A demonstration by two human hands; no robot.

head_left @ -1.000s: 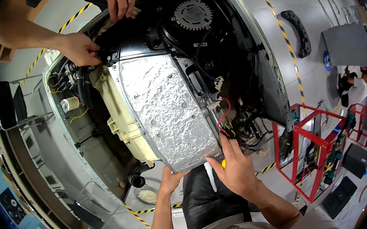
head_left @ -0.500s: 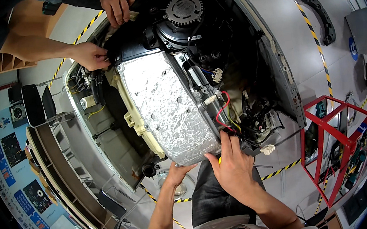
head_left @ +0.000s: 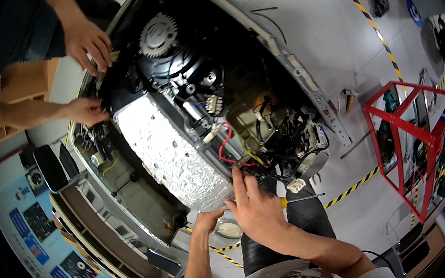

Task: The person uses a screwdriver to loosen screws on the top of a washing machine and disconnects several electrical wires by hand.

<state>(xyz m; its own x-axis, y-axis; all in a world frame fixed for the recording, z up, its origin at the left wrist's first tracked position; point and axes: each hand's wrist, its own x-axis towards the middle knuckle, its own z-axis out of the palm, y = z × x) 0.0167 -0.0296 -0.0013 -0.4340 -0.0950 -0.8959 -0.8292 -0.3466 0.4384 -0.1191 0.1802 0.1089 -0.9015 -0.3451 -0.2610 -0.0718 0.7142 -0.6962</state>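
Observation:
A long housing covered in crinkled silver foil [head_left: 166, 154] lies tilted inside an opened appliance cabinet [head_left: 294, 66]. My left hand [head_left: 208, 221] grips its near end from below, with the fingers hidden under the edge. At the near right corner, my right hand [head_left: 259, 210] has two fingers extended against the housing's edge, beside red and yellow wires [head_left: 222, 144]. A screwdriver [head_left: 284, 202] with a yellow handle is tucked in that hand, its shaft pointing right. Another person's hand [head_left: 87, 111] touches the housing's far left corner; their other hand [head_left: 87, 44] rests by the cabinet rim.
A toothed round motor part [head_left: 158, 34] sits at the cabinet's far end. A wire bundle and a white connector [head_left: 296, 186] hang near my right hand. On the right stands a red-framed cart [head_left: 398, 123]; a shelf unit [head_left: 99, 240] is on the left. Striped tape [head_left: 362, 10] marks the floor.
My view has shifted, so the cabinet appears farther left and more tilted. Both my hands remain at the housing's near end. More of the screwdriver now shows beside my right hand.

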